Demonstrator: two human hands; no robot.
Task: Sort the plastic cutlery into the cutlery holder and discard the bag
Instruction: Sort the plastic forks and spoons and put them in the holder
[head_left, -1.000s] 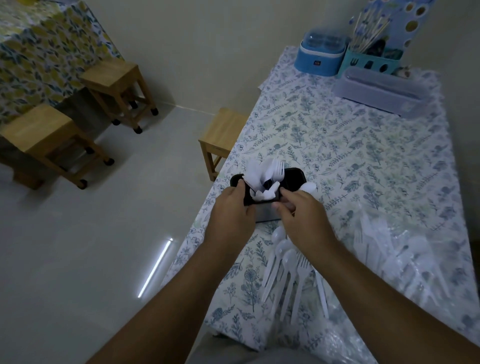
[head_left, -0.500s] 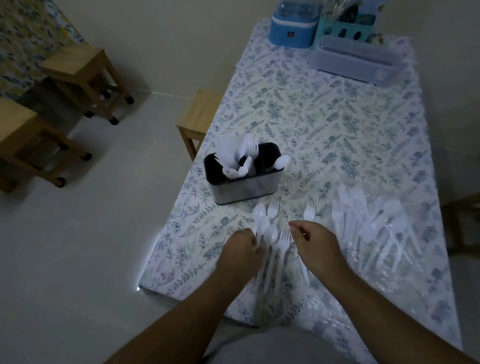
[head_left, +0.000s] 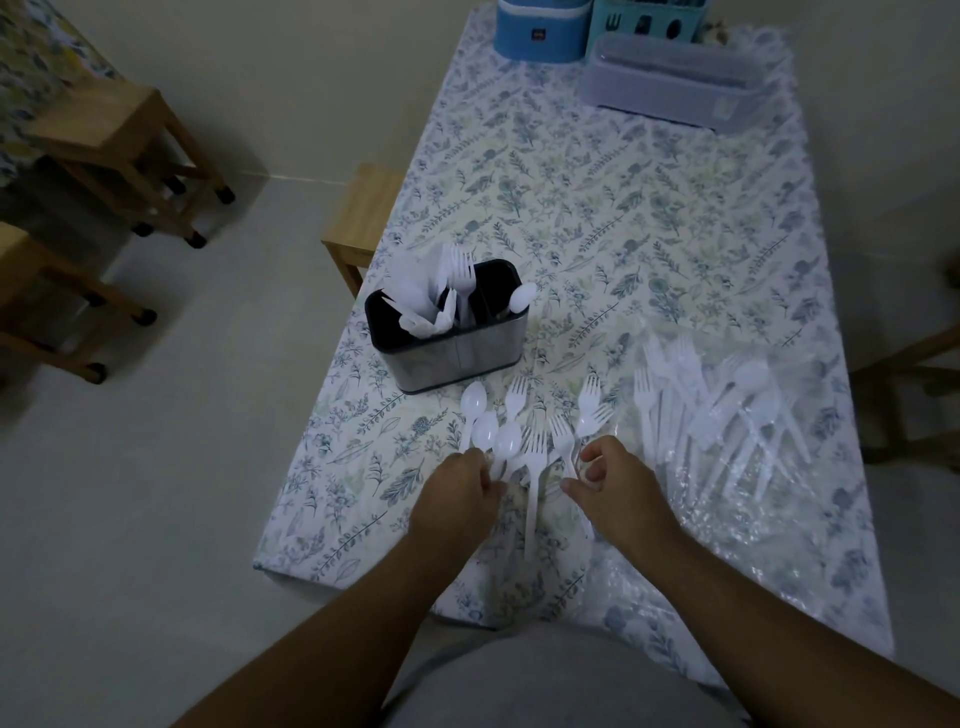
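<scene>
A dark cutlery holder (head_left: 457, 353) stands near the table's left edge, with white knives, forks (head_left: 460, 270) and one spoon (head_left: 522, 297) sticking out of its compartments. In front of it lie loose white spoons (head_left: 485, 428) and forks (head_left: 535, 452) on the floral tablecloth. My left hand (head_left: 460, 499) rests on the spoon handles, fingers curled around them. My right hand (head_left: 615, 491) hovers at the fork handles with fingers bent and apart. To the right, a clear plastic bag (head_left: 737, 499) lies flat with more white cutlery (head_left: 727, 410) on it.
At the table's far end stand a blue box (head_left: 540, 31), a teal caddy (head_left: 649, 23) and a long lidded grey container (head_left: 670, 85). A wooden stool (head_left: 363, 218) sits at the table's left side; more stools (head_left: 119, 150) stand on the floor to the left.
Both hands left the holder and came down to the loose cutlery near the front edge. Since half a second ago, the left hand has closed over the spoon handles.
</scene>
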